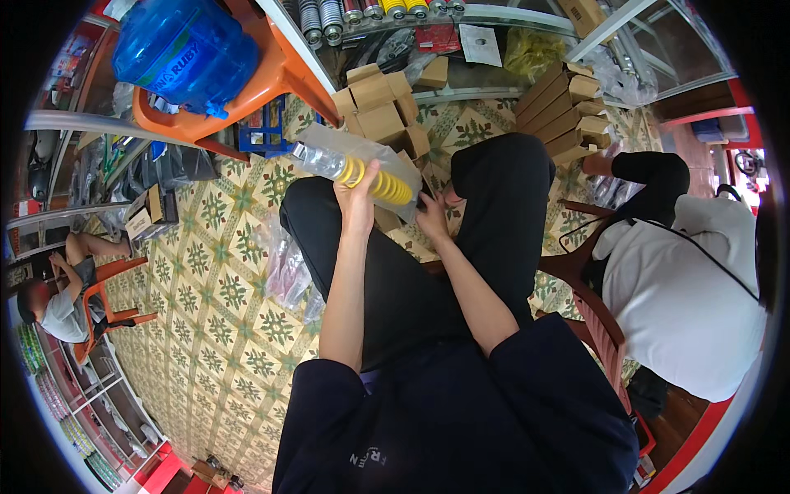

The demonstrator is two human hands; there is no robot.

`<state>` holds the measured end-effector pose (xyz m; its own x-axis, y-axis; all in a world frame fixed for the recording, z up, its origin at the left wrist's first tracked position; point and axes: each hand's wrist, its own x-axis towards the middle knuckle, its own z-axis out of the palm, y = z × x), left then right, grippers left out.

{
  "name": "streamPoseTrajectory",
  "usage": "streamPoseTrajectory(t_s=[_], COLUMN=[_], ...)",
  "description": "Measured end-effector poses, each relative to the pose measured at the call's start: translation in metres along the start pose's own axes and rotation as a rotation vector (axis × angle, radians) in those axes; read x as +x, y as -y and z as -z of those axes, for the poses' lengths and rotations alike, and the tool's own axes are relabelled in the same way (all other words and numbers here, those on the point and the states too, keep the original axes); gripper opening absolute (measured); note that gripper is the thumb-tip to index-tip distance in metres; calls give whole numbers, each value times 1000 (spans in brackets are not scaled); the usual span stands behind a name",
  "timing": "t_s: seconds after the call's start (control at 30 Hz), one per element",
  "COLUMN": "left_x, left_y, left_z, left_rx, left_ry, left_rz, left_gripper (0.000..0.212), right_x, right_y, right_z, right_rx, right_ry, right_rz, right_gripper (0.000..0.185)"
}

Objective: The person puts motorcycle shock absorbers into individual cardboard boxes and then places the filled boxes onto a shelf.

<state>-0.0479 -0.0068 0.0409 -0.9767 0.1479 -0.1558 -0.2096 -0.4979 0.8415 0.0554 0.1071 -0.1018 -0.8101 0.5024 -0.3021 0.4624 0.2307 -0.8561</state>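
My left hand [357, 196] is wrapped around a shock absorber with a yellow coil spring [394, 189] and a silver upper end. The shock absorber slants above my lap, its silver end up and to the left. A clear plastic bag [395, 162] lies around and behind it. At the lower end, my right hand [434, 219] has its fingers bent on the bag's edge, beside a dark part. My fingers partly hide what is gripped there. Just beyond stand open cardboard boxes [378, 102], their flaps raised.
Long cardboard boxes [555, 114] stand ahead on the right. A blue water jug [185, 55] sits on an orange plastic chair [247, 102], near a blue crate [262, 131]. Plastic bags [287, 272] lie on the tiled floor. Another person [679, 302] sits close on my right, and one [68, 309] far left.
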Motion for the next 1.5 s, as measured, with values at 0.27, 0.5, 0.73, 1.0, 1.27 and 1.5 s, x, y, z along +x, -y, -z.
streamPoseTrajectory(t_s=[0.27,0.5,0.73,1.0,1.27,1.5], left_x=[-7,-4,-6,-3,-4,-9], left_y=[6,18,15,33,48,43], left_z=[-16,-3,-4,-1,-5,-4], left_rx=[0,57,84,425,778,805], left_ry=[25,18,-10,33,28,81], left_rz=[104,66,73,192,-31,1], left_gripper=[17,27,28,28,28,36], right_x=[1,4,2,0,-1,-1], right_y=[-4,-3,4,4,6,2], right_z=[-6,-9,-4,-7,-1,-6], right_rx=[50,93,38,119,106,34], right_ry=[58,-22,48,24,-6,3], right_rz=[123,61,33,25,30,40], right_gripper=[34,40,53,59,57,54])
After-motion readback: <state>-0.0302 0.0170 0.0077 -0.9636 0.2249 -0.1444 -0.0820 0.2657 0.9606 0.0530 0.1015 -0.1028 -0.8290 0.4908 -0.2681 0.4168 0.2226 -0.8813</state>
